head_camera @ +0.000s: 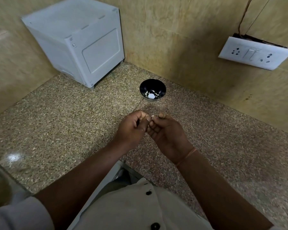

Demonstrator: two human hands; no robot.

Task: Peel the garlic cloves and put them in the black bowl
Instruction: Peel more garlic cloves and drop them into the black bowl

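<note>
Clove [152, 116] is pinched where your left grip [133, 127] and right grip [169, 132] meet, both curled tight on it. The black bowl [156, 85] sits on the table [73, 130] just beyond them. Nick the skin with a nail, don't squash.

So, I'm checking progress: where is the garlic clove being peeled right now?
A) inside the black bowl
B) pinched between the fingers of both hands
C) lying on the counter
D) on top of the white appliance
B: the garlic clove shows as a small pale bit pinched between the left hand and the right hand, on the near side of the black bowl.
</note>
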